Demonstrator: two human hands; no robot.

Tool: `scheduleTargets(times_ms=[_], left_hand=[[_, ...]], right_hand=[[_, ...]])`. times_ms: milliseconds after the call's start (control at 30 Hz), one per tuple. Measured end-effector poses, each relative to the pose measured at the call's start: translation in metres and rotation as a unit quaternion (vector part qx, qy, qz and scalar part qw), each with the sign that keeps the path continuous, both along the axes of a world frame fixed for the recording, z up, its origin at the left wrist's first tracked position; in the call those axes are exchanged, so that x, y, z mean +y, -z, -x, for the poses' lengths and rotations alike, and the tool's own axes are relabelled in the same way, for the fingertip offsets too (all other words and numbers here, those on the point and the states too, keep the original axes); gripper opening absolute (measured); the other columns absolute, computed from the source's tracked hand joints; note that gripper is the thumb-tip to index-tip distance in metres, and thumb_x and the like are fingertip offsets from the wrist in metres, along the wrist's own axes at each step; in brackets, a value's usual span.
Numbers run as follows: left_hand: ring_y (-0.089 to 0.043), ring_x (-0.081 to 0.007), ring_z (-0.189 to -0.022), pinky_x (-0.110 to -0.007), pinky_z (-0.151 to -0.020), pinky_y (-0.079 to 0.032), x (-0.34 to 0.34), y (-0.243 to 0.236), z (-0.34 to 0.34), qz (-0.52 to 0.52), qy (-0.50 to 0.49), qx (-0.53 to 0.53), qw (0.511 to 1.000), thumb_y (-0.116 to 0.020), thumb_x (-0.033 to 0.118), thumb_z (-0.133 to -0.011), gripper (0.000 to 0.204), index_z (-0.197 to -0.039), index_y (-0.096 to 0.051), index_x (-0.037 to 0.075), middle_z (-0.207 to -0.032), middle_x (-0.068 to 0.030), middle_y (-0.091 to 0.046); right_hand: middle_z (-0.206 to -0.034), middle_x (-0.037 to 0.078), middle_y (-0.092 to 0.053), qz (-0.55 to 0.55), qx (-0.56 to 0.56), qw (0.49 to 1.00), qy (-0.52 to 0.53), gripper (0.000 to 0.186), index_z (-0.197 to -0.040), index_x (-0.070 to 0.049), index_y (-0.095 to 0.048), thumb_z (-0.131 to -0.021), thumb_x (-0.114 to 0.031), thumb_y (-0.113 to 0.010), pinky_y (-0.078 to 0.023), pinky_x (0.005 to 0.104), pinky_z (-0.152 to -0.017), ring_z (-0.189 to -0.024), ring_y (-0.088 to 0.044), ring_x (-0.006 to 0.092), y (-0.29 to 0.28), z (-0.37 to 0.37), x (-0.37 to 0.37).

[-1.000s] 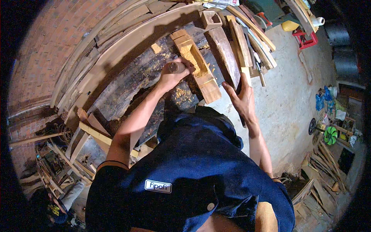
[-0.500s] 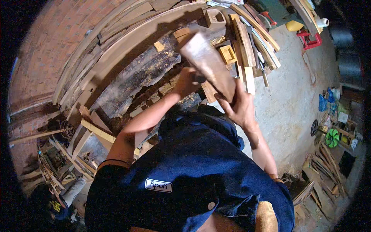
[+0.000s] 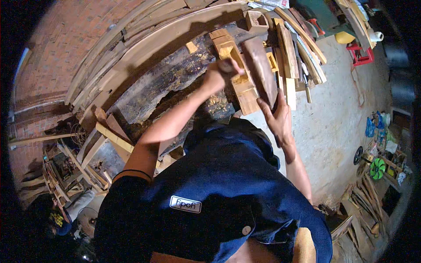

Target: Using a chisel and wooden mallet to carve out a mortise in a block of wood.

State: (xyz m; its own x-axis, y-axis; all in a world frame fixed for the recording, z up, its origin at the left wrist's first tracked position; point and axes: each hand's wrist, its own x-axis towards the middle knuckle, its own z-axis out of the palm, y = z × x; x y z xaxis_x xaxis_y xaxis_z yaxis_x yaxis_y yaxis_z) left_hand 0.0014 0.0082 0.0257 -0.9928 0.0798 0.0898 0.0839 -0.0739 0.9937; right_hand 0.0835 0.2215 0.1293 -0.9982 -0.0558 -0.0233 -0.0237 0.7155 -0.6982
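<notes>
My right hand [image 3: 278, 118] grips the near end of a dark brown wooden board [image 3: 259, 63], thumb on its left side and fingers along its right. The board points away from me, just right of a lighter wooden block [image 3: 247, 98] with a hollow cut into it. My left hand [image 3: 214, 78] is at the left side of this block, its fingers curled and smeared by motion. Something dark and rounded shows at the fingers; I cannot make out what it is. Both wooden pieces are above a dark, rough timber [image 3: 153, 85] strewn with shavings.
A small hollowed wooden box [image 3: 256, 21] is at the far end. Several planks and tools, one a chisel-like tool [image 3: 307, 83], lie to the right. Long boards [image 3: 175, 33] line the brick floor side. A green wheel [image 3: 377, 168] and a red frame [image 3: 359, 53] are farther right.
The brown board has swung upright and to the right, now beside the hollowed block, which shows more fully. My left hand has moved slightly farther away from me.
</notes>
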Motion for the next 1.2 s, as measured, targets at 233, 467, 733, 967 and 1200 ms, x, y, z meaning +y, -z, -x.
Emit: scheduleTargets(times_ms=[233, 467, 733, 967, 1200], left_hand=[[-0.065, -0.0120, -0.079, -0.033, -0.070, -0.053, -0.029, -0.015, 0.035, 0.185, -0.019, -0.053, 0.981, -0.087, 0.027, -0.077, 0.032, -0.089, -0.069, 0.004, -0.085, -0.0026, -0.071], [-0.062, -0.0148, -0.080, -0.034, -0.074, -0.053, -0.014, -0.004, 0.020, 0.235, 0.044, -0.055, 0.970, -0.078, 0.018, -0.085, 0.019, -0.083, -0.065, 0.005, -0.085, -0.0009, -0.067], [-0.057, -0.0117, -0.056, -0.029, -0.053, -0.046, 0.006, -0.020, -0.006, 0.164, 0.090, 0.069, 0.980, -0.075, 0.026, -0.085, 0.024, -0.079, -0.064, 0.006, -0.064, -0.0056, -0.062], [-0.067, -0.0338, -0.082, -0.042, -0.075, -0.055, 0.011, 0.011, -0.034, 0.242, 0.118, 0.065, 0.961, -0.062, 0.021, -0.083, 0.016, -0.082, -0.065, 0.005, -0.087, -0.0148, -0.068], [-0.069, -0.0263, -0.082, -0.039, -0.071, -0.052, 0.001, 0.014, -0.028, 0.234, 0.092, 0.180, 0.951, -0.071, 0.018, -0.084, 0.018, -0.090, -0.065, 0.003, -0.090, -0.0146, -0.068]], right_hand=[[-0.088, 0.023, -0.068, 0.010, -0.065, 0.997, 0.047, 0.051, -0.115, 0.002, -0.053, -0.089, -0.038, -0.072, -0.050, 0.0389, -0.074, -0.079, -0.064, 0.0261, -0.007, 0.004, 0.016], [-0.084, 0.021, -0.066, -0.003, -0.100, 0.993, 0.054, 0.052, -0.112, 0.002, -0.054, -0.088, -0.040, -0.072, -0.049, 0.0385, -0.072, -0.074, -0.060, 0.0246, -0.008, 0.002, 0.012], [-0.081, 0.025, -0.066, 0.115, 0.130, 0.984, -0.035, 0.054, -0.116, 0.000, -0.047, -0.080, -0.025, -0.078, -0.053, 0.0430, -0.065, -0.078, -0.069, 0.0424, -0.047, 0.008, -0.008], [-0.077, 0.024, -0.067, -0.056, -0.044, 0.995, -0.066, 0.053, -0.119, -0.003, -0.047, -0.085, -0.033, -0.073, -0.054, 0.0486, -0.063, -0.071, -0.067, 0.0435, -0.012, -0.005, 0.001], [-0.077, 0.031, -0.064, -0.031, -0.144, 0.988, -0.050, 0.057, -0.114, 0.003, -0.049, -0.088, -0.042, -0.071, -0.050, 0.0486, -0.061, -0.074, -0.065, 0.0496, -0.001, -0.001, -0.003]])
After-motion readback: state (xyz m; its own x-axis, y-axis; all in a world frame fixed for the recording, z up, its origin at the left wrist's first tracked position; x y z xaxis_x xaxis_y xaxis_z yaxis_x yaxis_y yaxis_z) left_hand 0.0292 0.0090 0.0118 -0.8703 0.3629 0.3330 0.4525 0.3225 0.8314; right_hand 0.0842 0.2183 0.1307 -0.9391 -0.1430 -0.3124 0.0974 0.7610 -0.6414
